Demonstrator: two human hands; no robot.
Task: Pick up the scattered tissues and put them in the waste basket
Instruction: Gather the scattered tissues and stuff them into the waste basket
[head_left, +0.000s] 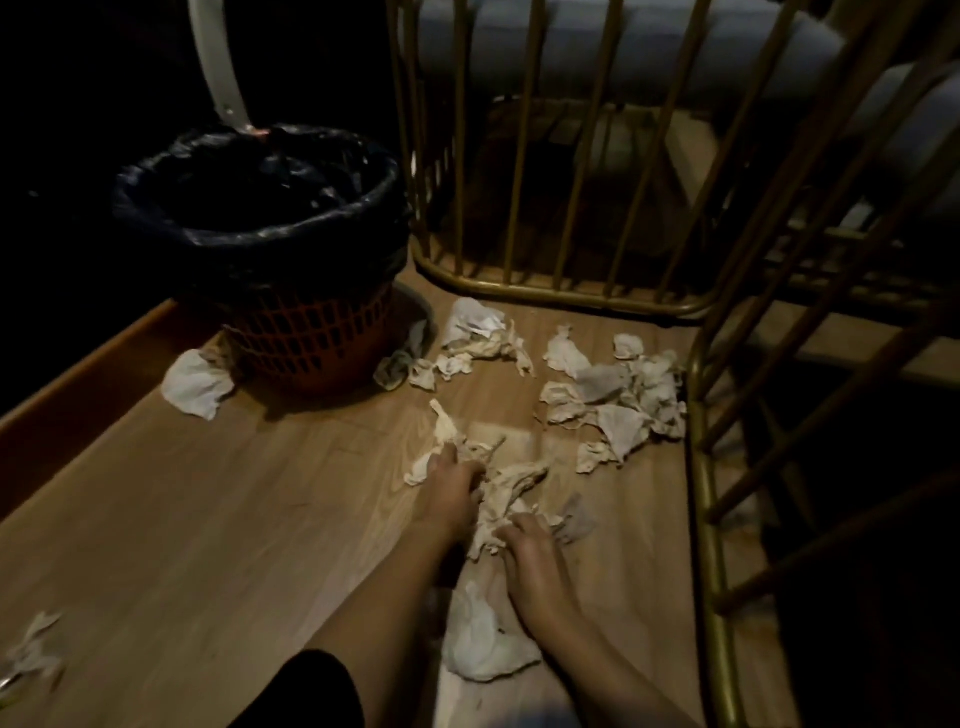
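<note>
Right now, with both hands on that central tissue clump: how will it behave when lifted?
The tissue clump looks crumpled and limp, so it probably sags and compresses. It seems made of separate pieces, so bits may drop unless both hands, left hand and right hand, squeeze. Likely very light.

No text, label, brand, number or sign can be read anywhere in the head view; the scene is dim, and neither the waste basket, its black liner bag, the crumpled tissues nor the wooden floor carries any legible marking
</note>
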